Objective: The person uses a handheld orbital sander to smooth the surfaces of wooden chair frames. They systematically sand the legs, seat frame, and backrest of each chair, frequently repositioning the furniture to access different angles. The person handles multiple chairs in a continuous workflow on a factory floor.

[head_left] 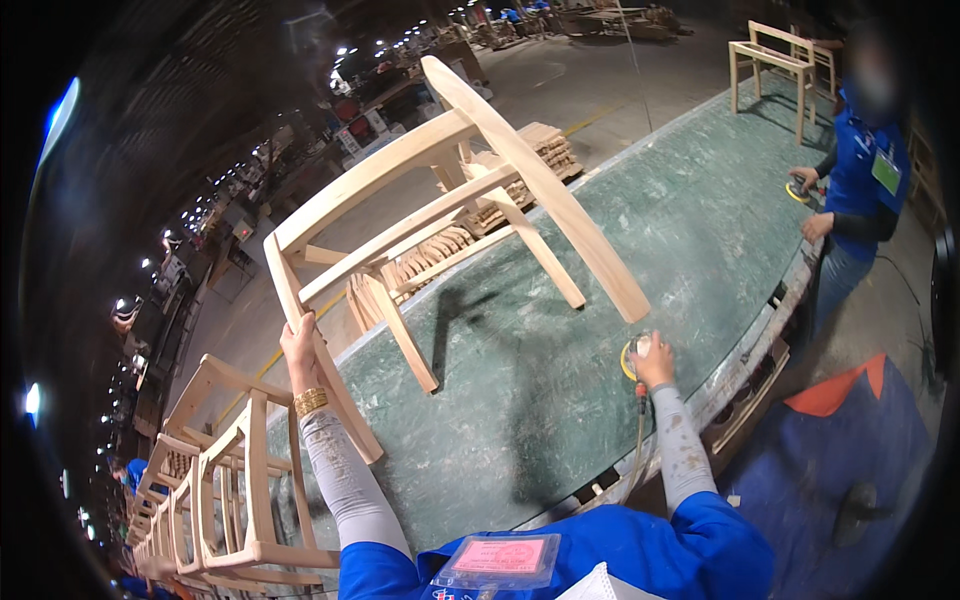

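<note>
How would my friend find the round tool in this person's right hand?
Find the long green table, then the person's right hand near its closest edge. That hand holds a round sander with a yellow rim and a hose. A co-worker has a similar sander farther off; this one is near the chair the left hand grips.

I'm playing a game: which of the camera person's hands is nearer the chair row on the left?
Left. The left grip, on the big chair, is close to the chair row; the right grip is farther right, at the sander.
</note>
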Demonstrator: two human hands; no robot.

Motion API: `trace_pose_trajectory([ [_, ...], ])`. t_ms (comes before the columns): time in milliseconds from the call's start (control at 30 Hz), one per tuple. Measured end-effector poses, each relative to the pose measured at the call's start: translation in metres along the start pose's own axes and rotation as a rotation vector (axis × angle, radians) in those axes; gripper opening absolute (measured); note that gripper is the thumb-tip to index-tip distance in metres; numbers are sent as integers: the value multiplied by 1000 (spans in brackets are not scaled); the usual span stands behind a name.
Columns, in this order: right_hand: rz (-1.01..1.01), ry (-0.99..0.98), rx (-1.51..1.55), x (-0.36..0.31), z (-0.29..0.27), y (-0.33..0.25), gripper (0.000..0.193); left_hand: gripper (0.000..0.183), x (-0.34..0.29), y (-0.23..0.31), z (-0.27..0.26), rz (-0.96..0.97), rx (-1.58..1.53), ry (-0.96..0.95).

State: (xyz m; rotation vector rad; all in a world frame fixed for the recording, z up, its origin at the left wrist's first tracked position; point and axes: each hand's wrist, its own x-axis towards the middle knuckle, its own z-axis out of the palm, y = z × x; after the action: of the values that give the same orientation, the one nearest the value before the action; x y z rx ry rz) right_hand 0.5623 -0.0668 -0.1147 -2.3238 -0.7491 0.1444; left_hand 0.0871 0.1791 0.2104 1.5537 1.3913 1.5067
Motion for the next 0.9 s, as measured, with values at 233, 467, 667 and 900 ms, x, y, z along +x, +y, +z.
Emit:
trace_pose_trajectory([
  [233,-28,-120,-317,7,5,-26,68,33,12,0,-10,-14,24,21],
  [467,-37,79,206,-1,-91,9,67,30,-2,-5,-8,-47,-40,-8],
  [667,-447,303,414,-12,-239,-89,68,34,-13,-11,-15,-15,-5,13],
  [900,-744,204,229,21,-247,-256,63,32,-58,-6,-13,26,-48,80],
])
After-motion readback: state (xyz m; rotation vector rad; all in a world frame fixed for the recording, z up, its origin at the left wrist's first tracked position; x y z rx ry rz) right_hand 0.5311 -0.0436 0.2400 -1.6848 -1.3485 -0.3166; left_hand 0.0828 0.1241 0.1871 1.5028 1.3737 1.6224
